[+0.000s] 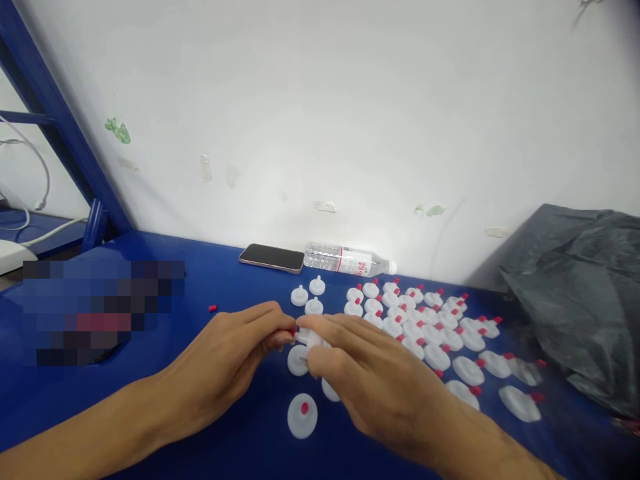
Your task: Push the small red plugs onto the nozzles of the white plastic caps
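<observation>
My left hand (237, 347) pinches a small red cap (293, 331) at its fingertips. Between the thumb and fingers of my right hand (373, 373) is a white nozzle lid (311, 340), its spout pointing left and meeting the red cap. How far the cap sits on the spout is hidden by my fingers. Under and around my hands lie more white lids, such as a bare-spouted lid (314, 306) and a lid with a red tip (303, 417). A single loose red cap (213, 308) lies to the left of the lids.
Many red-tipped white lids (440, 317) cover the blue table (190, 280) on the right. A phone (271, 257) and a plastic bottle (350, 259) lie along the wall. A dark plastic bag (580, 293) stands at far right; a blurred-out patch (95, 310) covers the left.
</observation>
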Action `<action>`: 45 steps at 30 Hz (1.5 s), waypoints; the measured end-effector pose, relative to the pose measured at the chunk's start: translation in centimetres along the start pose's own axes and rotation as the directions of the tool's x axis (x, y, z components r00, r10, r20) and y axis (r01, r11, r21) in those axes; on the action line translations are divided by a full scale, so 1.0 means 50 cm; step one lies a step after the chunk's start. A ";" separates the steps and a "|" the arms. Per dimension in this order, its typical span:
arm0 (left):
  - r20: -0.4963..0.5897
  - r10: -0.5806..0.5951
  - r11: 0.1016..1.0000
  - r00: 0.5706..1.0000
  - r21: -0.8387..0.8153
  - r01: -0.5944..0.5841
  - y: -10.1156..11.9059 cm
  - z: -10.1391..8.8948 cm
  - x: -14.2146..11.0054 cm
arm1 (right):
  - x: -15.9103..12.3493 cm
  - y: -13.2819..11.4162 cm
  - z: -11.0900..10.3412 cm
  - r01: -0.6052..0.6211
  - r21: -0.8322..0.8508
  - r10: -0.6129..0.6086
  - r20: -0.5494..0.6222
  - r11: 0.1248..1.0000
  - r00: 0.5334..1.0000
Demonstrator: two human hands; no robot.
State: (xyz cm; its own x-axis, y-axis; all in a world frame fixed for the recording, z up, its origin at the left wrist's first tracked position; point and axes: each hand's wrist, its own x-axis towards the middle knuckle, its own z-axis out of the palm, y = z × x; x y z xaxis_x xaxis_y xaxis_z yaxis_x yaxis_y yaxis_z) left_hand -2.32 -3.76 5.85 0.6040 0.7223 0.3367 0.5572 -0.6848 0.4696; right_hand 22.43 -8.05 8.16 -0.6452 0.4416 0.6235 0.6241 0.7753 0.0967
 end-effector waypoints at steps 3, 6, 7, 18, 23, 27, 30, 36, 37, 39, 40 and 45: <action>-0.090 0.011 0.999 0.996 0.041 -0.008 -0.012 -0.015 0.013 | -0.005 0.017 0.008 -0.054 0.016 0.053 0.046 0.998 0.998; -0.149 0.008 0.963 0.989 0.267 0.033 -0.045 -0.023 0.023 | -0.011 0.040 0.019 -0.186 0.030 0.181 0.122 0.982 0.976; -0.145 -0.010 0.945 0.989 0.321 0.057 -0.056 -0.024 0.026 | -0.012 0.048 0.023 -0.233 0.028 0.227 0.139 0.972 0.964; 0.045 -0.180 0.934 0.983 0.320 0.157 -0.071 -0.006 0.023 | -0.034 0.106 0.042 -0.329 -0.093 0.341 0.231 0.940 0.911; 0.057 -0.174 0.938 0.983 0.313 0.148 -0.078 0.002 0.021 | -0.035 0.107 0.034 -0.360 -0.120 0.376 0.420 0.925 0.826; 0.032 -0.154 0.947 0.988 0.291 0.138 -0.079 0.003 0.021 | -0.026 0.110 0.021 -0.402 -0.055 0.395 0.347 0.914 0.850; 0.013 -0.148 0.944 0.989 0.301 0.138 -0.077 0.002 0.020 | -0.024 0.110 0.015 -0.384 0.003 0.373 0.238 0.923 0.897; -0.033 -0.100 0.961 0.994 0.256 0.105 -0.084 0.008 0.019 | -0.034 0.113 0.037 -0.289 -0.018 0.283 0.275 0.957 0.919; -0.050 -0.075 0.967 0.996 0.239 0.085 -0.087 0.010 0.019 | -0.035 0.116 0.042 -0.285 -0.015 0.277 0.281 0.958 0.919; -0.090 -0.032 0.976 0.995 0.210 0.050 -0.092 0.015 0.018 | -0.037 0.121 0.050 -0.287 0.005 0.274 0.279 0.958 0.920; -0.106 -0.015 0.979 0.994 0.201 0.037 -0.094 0.017 0.018 | -0.037 0.122 0.051 -0.293 0.016 0.278 0.276 0.956 0.920; -0.137 0.046 0.982 0.989 0.186 -0.020 -0.096 0.022 0.017 | -0.031 0.114 0.032 -0.331 0.062 0.307 0.247 0.942 0.919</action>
State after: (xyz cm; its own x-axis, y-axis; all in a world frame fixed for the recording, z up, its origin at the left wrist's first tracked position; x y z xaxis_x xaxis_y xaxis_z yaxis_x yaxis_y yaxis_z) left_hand -3.83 0.05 2.97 0.5451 0.6962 0.4671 0.6414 -0.7051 0.3023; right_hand 26.29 -3.62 6.50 -0.5105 0.7550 0.4115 0.7739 0.6120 -0.1628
